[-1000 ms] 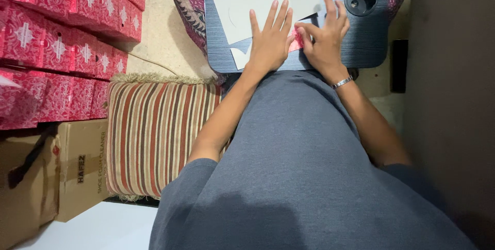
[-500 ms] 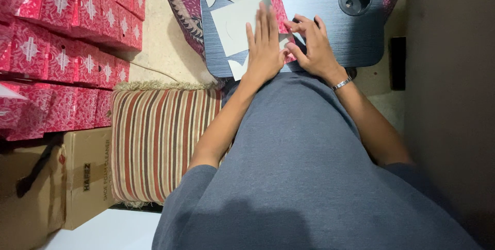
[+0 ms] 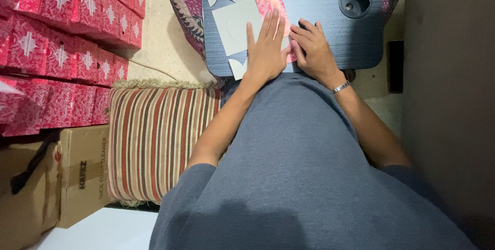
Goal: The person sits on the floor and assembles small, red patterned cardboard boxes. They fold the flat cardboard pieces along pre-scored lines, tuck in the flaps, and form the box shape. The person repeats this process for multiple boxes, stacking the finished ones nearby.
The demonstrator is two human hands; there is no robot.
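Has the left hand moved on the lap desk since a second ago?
No, not noticeably: the left hand lies flat on the flattened box blank, about as far left of the desk's round cup hole as before.

**Both hands flat, fingers pointing away from the body**

The left hand (image 3: 265,49) lies palm down with its fingers straight, close together and stretched forward, the thumb spread a little to the outer side. The right hand (image 3: 313,49) rests just beside it, palm down too, its fingers bent slightly at the knuckles and angled toward the left hand's fingers, the fingertips of the two nearly touching. A thin metal bracelet circles the right wrist. Both forearms are bare and run forward from short grey sleeves, converging toward the hands.
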